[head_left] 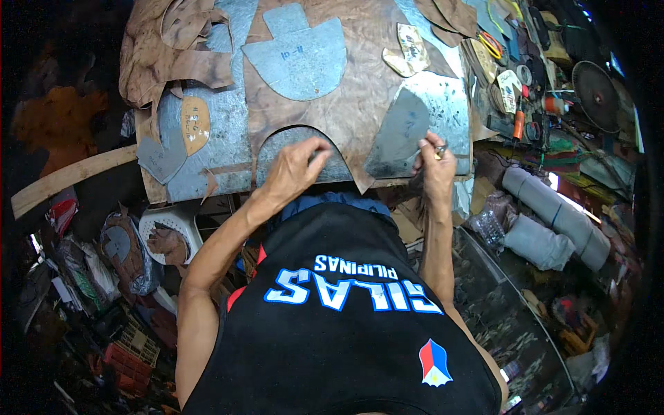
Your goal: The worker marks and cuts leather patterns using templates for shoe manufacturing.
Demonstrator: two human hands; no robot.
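A brown leather hide (277, 114) lies over a blue-grey metal-looking work surface (443, 104). Near the front edge, a curved notch has been cut into the hide. My left hand (297, 166) hovers over that notch, thumb and forefinger apart, holding nothing visible. To the right, my right hand (437, 166) is closed around a small tool with a shiny metal end (440, 149); most of it is hidden by the fingers. Just left of this hand sits a dark grey rounded pattern piece (402, 128). Farther back, a blue-grey pattern piece with a tab (297, 59) rests on the hide.
Cream paper patterns (413, 50) lie at the back right, a tan pattern (196, 124) at left. Leather scraps (183, 62) pile up far left. Spools, tools and a round fan-like disc (595, 95) crowd the right. A white stool (149, 232) stands below left; grey rolls (553, 214) lie right.
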